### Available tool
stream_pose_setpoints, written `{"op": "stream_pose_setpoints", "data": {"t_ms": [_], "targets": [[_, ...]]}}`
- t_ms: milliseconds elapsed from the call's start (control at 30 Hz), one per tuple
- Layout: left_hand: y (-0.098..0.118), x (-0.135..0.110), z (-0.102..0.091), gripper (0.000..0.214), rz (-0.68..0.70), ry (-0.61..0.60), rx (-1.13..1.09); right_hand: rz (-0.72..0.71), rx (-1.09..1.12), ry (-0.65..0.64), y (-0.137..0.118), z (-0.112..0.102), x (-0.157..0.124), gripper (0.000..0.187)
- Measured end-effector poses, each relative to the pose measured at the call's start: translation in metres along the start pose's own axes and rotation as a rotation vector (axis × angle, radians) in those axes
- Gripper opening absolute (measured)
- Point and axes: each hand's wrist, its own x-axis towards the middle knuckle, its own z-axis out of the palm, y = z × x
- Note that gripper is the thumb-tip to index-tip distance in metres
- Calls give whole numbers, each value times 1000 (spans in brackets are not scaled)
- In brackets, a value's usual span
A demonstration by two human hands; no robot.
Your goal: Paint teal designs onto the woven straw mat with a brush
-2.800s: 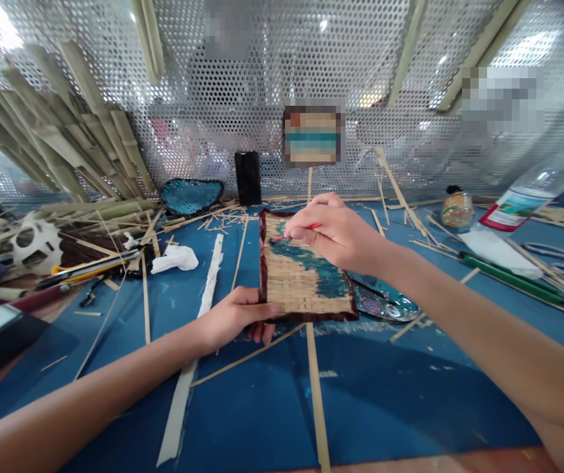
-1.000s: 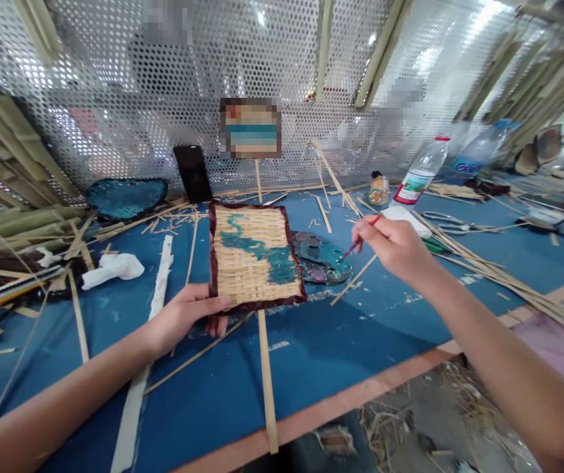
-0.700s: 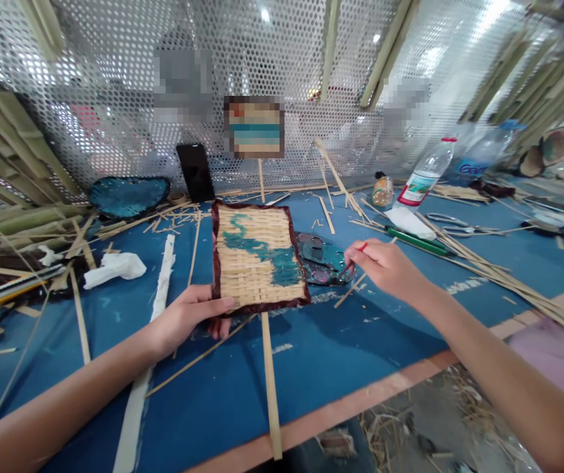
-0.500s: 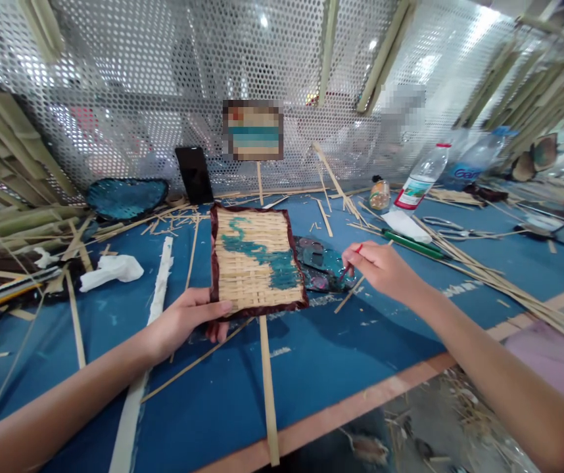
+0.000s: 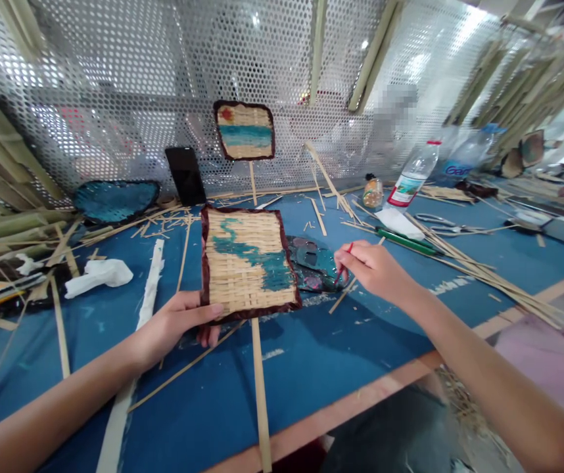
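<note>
Woven panel is pinched at its lower-left corner by the left hand, thumb in front, other fingers behind; that hand is nearer it. The right hand has its fingers closed around a red brush, the panel lying apart to their left, with a bamboo strip running from its bottom edge toward the person. Right of the panel, partly behind it, the palette rests on the tabletop.
</note>
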Motion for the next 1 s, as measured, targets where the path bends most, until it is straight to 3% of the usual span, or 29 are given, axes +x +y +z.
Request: {"op": "stream_pose_setpoints", "data": {"t_ms": [267,400,500,767,1000], "targets": [[2,-1,0,41,-1,-5,47,78,128,6,12,-18,-4,40],[3,-1,0,41,1,-15,41,91,23,32,20,-27,-11,39],[3,0,1,40,4,-22,32,86,30,-15,22,-24,-13,39],[0,0,-2,40,12,-43,20,70,-22,0,19,-14,-3,41],[4,-2,1,39,-7,-23,-5,65,27,104,16,-11,-6,44]]}}
